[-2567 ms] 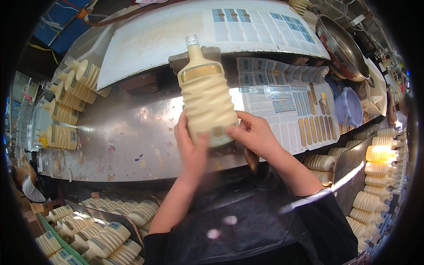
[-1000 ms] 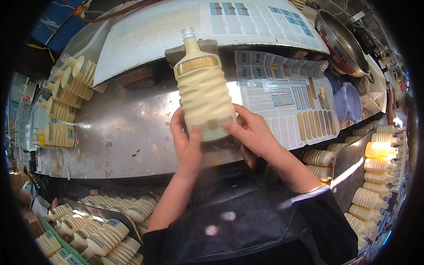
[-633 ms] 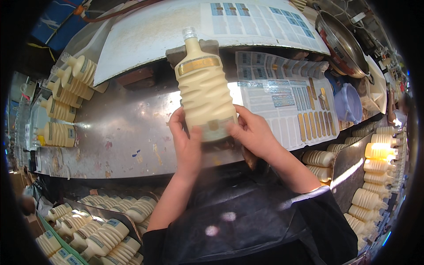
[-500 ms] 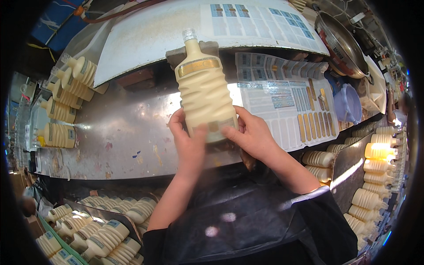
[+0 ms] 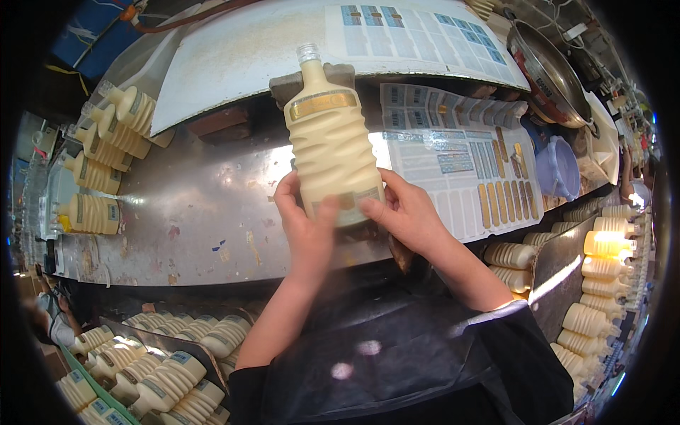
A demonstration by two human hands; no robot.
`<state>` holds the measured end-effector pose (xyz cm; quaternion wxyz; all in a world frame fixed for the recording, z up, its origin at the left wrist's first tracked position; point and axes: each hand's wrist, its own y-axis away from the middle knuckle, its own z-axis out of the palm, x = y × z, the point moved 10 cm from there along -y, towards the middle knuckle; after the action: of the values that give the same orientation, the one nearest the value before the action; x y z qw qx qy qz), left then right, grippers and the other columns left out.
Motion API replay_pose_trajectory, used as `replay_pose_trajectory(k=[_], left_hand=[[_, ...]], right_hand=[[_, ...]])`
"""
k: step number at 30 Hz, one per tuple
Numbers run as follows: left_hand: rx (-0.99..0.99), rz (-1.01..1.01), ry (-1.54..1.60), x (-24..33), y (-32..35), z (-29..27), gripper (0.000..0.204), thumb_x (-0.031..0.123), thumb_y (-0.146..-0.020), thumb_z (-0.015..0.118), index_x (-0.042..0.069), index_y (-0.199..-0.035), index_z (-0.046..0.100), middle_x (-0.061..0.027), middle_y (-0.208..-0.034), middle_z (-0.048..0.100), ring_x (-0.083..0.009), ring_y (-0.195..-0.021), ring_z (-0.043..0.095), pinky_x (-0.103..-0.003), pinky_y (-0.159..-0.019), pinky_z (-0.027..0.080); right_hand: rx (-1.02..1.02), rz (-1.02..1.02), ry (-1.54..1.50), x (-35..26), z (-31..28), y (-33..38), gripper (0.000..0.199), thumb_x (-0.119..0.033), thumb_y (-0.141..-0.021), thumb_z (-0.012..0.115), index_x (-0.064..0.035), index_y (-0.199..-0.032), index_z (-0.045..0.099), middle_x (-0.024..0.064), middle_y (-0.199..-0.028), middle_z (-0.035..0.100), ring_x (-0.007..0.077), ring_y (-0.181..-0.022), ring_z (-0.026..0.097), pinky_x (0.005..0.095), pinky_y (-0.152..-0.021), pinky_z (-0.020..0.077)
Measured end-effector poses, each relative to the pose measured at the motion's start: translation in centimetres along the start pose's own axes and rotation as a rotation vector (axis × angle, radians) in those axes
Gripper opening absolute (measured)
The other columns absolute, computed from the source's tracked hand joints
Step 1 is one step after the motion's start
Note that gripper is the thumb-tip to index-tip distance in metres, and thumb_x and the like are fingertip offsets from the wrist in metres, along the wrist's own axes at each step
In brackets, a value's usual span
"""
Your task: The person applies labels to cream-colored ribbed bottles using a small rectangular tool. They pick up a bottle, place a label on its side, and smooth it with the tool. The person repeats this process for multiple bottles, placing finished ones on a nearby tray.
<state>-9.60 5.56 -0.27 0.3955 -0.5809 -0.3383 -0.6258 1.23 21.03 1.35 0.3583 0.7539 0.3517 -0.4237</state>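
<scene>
Both hands (image 5: 354, 219) grip cream ribbed bottle (image 5: 331, 142) w/ gold neck label (image 5: 322, 104).

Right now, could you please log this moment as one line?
left hand: grips bottle | right hand: presses lower label | bottle: upright above metal table

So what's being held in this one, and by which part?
Both the left hand and right hand grip the cream ribbed bottle at its lower body, near the base.

Bright daylight falls from above, glaring off the steel worktop (image 5: 177, 212) and one glowing bottle (image 5: 608, 244) at right. Fisheye bending curves the edges; corners go black, hands slightly blurred.
</scene>
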Motion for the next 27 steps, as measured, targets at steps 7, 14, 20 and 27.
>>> replay_pose_trajectory(k=[7,14,20,27], left_hand=[[0.004,0.006,0.002,0.2,0.0,0.1,0.074,0.030,-0.095,0.072,-0.005,-0.145,0.031,-0.0203,-0.141,0.044,-0.0274,-0.133,0.044,-0.041,-0.114,0.036],[-0.048,0.032,0.029,0.6,0.3,0.4,0.060,0.033,-0.108,0.054,0.000,-0.151,0.029,-0.0157,-0.147,0.042,-0.0227,-0.136,0.041,-0.038,-0.118,0.030],[-0.113,0.121,0.002,-0.1,0.7,-0.4,0.053,0.024,-0.111,0.043,0.002,-0.157,0.030,-0.0142,-0.149,0.043,-0.0230,-0.137,0.041,-0.037,-0.118,0.030],[-0.124,0.038,0.234,-0.7,0.8,-0.5,0.056,0.022,-0.109,0.047,0.004,-0.158,0.029,-0.0147,-0.152,0.041,-0.0240,-0.140,0.039,-0.038,-0.120,0.029]], right_hand=[[-0.014,0.003,-0.046,0.5,0.2,-0.1,0.064,-0.048,-0.088,0.072,-0.0065,-0.136,0.061,0.0197,-0.096,0.074,0.0326,-0.089,0.073,0.0413,-0.083,0.0557],[-0.021,-0.095,-0.171,0.7,-0.1,-0.4,0.051,-0.037,-0.099,0.063,-0.0070,-0.140,0.059,0.0167,-0.101,0.074,0.0250,-0.093,0.071,0.0390,-0.086,0.0547],[-0.113,-0.073,-0.183,0.9,0.6,0.0,0.054,-0.041,-0.110,0.049,-0.0053,-0.150,0.051,-0.0009,-0.090,0.060,0.0048,-0.075,0.051,0.0213,-0.067,0.0443],[-0.158,-0.043,-0.278,1.2,0.7,0.0,0.054,-0.035,-0.108,0.054,-0.0049,-0.152,0.049,-0.0007,-0.094,0.063,0.0056,-0.081,0.053,0.0213,-0.072,0.0458]])
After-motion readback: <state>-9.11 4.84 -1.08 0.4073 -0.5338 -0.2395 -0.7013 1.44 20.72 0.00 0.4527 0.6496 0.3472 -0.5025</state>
